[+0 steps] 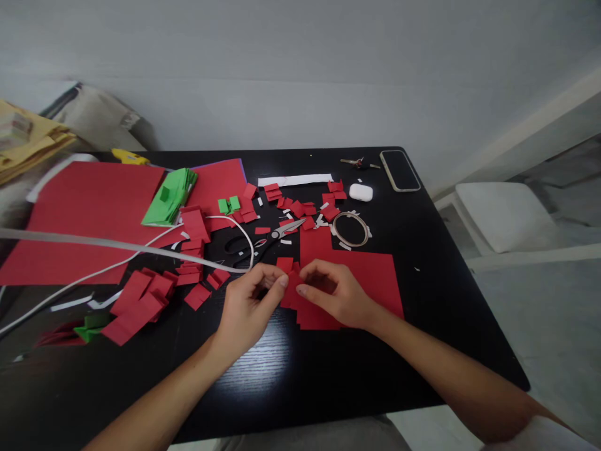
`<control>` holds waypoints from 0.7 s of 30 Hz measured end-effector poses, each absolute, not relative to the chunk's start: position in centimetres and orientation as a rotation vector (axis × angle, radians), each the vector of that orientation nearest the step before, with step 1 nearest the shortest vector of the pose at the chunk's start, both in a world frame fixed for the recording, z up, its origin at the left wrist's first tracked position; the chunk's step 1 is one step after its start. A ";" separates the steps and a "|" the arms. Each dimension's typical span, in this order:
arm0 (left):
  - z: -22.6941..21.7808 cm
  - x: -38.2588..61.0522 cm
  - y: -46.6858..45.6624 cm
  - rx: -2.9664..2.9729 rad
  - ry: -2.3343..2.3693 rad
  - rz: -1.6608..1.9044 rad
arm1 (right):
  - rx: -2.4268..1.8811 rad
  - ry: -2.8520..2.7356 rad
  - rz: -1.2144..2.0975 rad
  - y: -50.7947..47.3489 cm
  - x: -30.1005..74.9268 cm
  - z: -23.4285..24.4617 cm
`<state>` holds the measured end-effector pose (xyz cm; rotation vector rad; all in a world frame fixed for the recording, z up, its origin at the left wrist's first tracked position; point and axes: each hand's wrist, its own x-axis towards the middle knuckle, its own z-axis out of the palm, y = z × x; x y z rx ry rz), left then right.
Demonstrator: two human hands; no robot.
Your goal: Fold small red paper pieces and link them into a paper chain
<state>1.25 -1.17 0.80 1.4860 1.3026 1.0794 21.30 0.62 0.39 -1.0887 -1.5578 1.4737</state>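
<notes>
- at the near middle of the black counter [328,376], a small red paper piece [290,285] is being held between both hands, just over the edge of a larger red sheet [375,275].
- the left hand [248,307] is pinching the piece's left side, thumb and forefinger narrowed onto it with the other fingers curled under.
- the right hand [335,297] is closing its fingertips on the opposite side while resting partly on the larger red sheet.
- the piece is looking thin and very light. it will likely be bending and creasing at the slightest squeeze, and tearing if pulled, so the edges and corners are seeming the best places to be gripping it, gently.
- just beyond the hands, black-handled scissors [267,241] are lying open, with a ring of tape [350,229] to their right.
- scattered red scraps [295,207] and a white strip [295,180] are lying farther back, near a white earbud case [360,192] and a phone [399,170].
- to the left, folded red pieces [141,300] are piling up. a green folded stack [169,197] is resting on a big red sheet [84,213], and a white cable [141,250] is crossing over it all.
</notes>
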 end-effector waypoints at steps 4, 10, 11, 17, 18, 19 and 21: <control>0.7 1.1 -1.0 1.453 1.303 1.047 | -1.110 -1.529 1.460 0.8 21.3 0.5; 0.7 1.0 -0.8 1.521 1.282 0.967 | -1.116 -1.556 1.335 1.0 21.4 0.6; 0.7 1.0 -0.9 1.529 1.280 0.964 | -1.121 -1.569 1.317 1.0 21.4 0.6; 0.6 0.8 -0.8 1.571 1.295 0.958 | -1.126 -1.599 1.311 0.9 21.4 0.4; 0.6 0.8 -0.8 1.579 1.297 0.961 | -1.124 -1.599 1.313 0.9 21.5 0.4; 0.6 0.7 -0.8 1.584 1.298 0.966 | -1.124 -1.600 1.312 0.9 21.5 0.4; 0.6 0.7 -0.8 1.587 1.295 0.979 | -1.127 -1.602 1.307 0.9 21.5 0.4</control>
